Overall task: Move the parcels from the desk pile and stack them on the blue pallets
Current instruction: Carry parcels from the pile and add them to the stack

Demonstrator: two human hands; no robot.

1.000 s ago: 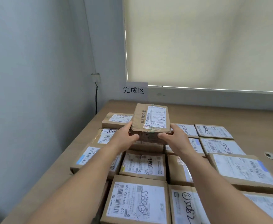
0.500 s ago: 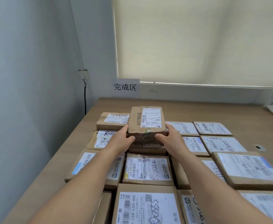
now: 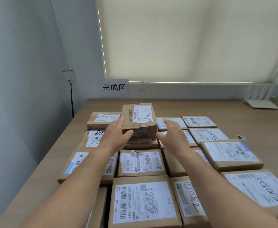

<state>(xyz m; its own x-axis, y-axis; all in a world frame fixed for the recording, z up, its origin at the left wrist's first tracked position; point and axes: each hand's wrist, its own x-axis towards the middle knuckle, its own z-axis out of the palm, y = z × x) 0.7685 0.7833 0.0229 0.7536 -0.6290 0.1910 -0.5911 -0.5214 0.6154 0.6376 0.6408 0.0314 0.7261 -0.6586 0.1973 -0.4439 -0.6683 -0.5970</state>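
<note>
My left hand (image 3: 116, 137) lies against the near left corner of the small parcel (image 3: 139, 119). The fingers are straight along its left side and the thumb is across the bottom of its front face, so it touches rather than clasps. My right hand (image 3: 172, 134) is open with the fingers spread. It sits just beside the parcel's right side, and its thumb tip is close to the near right corner; I cannot tell if it touches.

The small parcel is a brown carton with "DOLL" printed along the left of its lid. It has a white shipping label on which I can read "K20-00" and "094", and a thin green band across the front. It sits on top of another carton in the middle of the flat layer of parcels (image 3: 230, 155) that covers the wooden tabletop (image 3: 200, 107), towards the far rows.

In front of me, near the front edge, a carton (image 3: 143, 201) has a label reading "159-159-L02-600" with "0555" and a circled 5 written by hand. The carton beyond it (image 3: 140, 162) has pen scrawl I cannot read for certain.

A paper sign (image 3: 114, 87) reading "完成区" hangs on the wall above the far edge. A white router (image 3: 261, 104) sits at the far right corner. A round cable grommet (image 3: 241, 137) lies in the bare tabletop near the right-hand parcels.
</note>
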